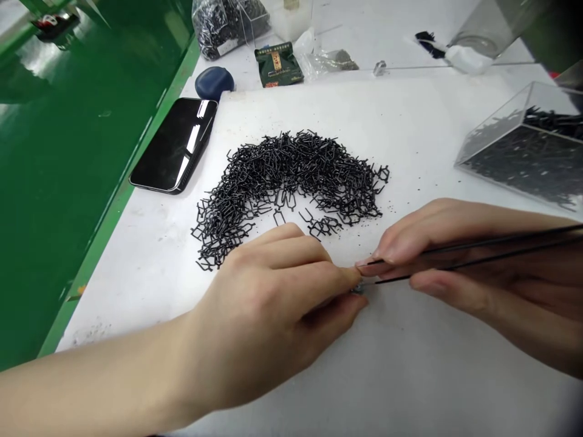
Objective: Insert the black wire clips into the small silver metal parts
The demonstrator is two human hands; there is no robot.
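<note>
My left hand (273,309) is closed, its thumb and index finger pinching a small shiny piece (357,287) that is mostly hidden by the fingertips. From the right, my right hand (455,261) holds black tweezers (483,244) between thumb and fingers. The tweezers' two tips are apart, close to the small piece; whether they touch it I cannot tell. Beyond my hands, a curved pile of small black forked parts (291,164) lies on the white work surface (387,133), with a few loose ones along its inner edge.
A black phone (175,145) and a dark blue rounded object (214,82) lie at the left. Green packet (279,65) and plastic bags (228,27) are at the back. A clear box of black parts (523,152) stands right, below a clear container (492,27). Green floor (82,152) shows left.
</note>
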